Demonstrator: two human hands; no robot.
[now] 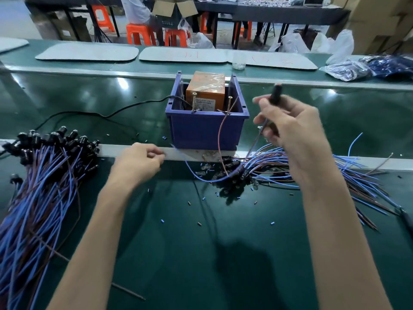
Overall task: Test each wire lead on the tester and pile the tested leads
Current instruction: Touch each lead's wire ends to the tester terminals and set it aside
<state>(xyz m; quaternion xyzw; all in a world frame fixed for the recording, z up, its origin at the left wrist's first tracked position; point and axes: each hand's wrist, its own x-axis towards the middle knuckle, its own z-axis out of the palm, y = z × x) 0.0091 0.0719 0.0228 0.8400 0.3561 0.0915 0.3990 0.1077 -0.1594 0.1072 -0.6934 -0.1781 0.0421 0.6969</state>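
Note:
The tester is an orange box point(205, 87) with two upright screws, standing in a blue bin point(206, 128) at the middle of the green bench. My right hand point(290, 130) grips a wire lead by its black socket point(275, 93), raised to the right of the bin. That lead's brown wire point(221, 135) reaches one screw, and its blue wire point(190, 164) runs left to my left hand point(140, 162), which pinches its end near the bin's front. A big pile of leads point(42, 175) lies at the left. Another heap of leads point(279, 168) lies under my right hand.
A black cable point(89, 114) runs from the bin to the left across the belt. Small cut bits of insulation point(201, 223) dot the bench. Grey mats point(89, 52) and plastic bags point(348, 69) lie on the far side. Orange stools and a seated person are behind.

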